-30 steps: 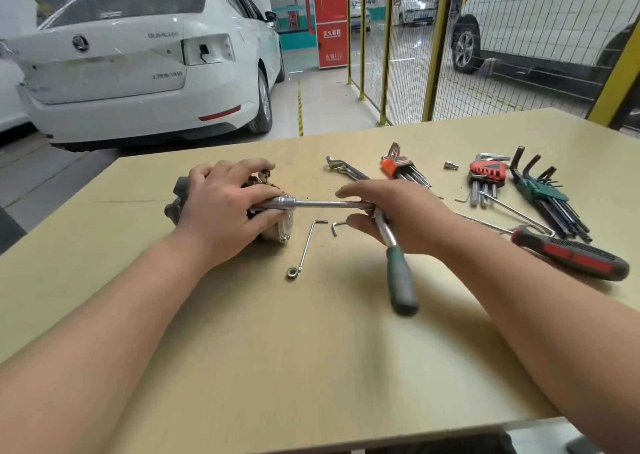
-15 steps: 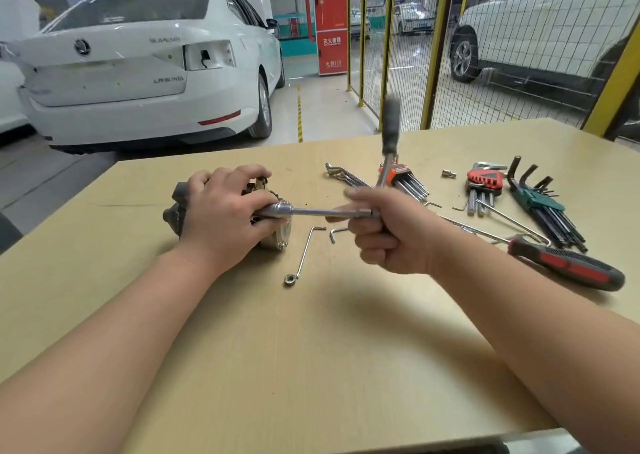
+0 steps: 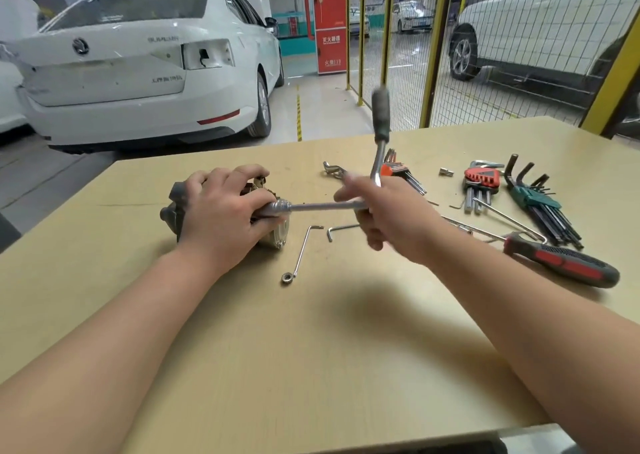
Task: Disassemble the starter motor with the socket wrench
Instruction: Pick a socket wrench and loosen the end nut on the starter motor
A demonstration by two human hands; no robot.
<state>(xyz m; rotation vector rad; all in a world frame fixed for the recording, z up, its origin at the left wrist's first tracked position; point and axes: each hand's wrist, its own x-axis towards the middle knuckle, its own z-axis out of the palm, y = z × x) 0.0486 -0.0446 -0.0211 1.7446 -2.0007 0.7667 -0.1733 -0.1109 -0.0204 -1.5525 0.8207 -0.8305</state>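
Bench (image 3: 311, 377), viewed from its near edge: a broad stretch of top runs from that edge to the hands, crossed by both forearms.

- **Left hand** (image 3: 221, 218): toward the left edge, about midway back. It is curled over the starter motor (image 3: 173, 211), which lies on its side on the bench. The fingers wrap the motor's far side.
- **Right hand** (image 3: 391, 221): blurred, near the bench's middle. It is closed round the socket wrench (image 3: 322, 206) where shaft meets handle.
- **Wrench:** the shaft runs level from the right hand leftward into the motor's end under the left hand. The handle rises nearly upright from the fist.

A bent rod (image 3: 304, 249) and a small hex key (image 3: 343, 227) lie between the hands, slightly nearer. Toward the right edge are a screwdriver (image 3: 568, 265) and hex-key sets (image 3: 535, 197). Beyond the far edge stand a white car (image 3: 138, 72) and a yellow mesh fence (image 3: 433, 55).
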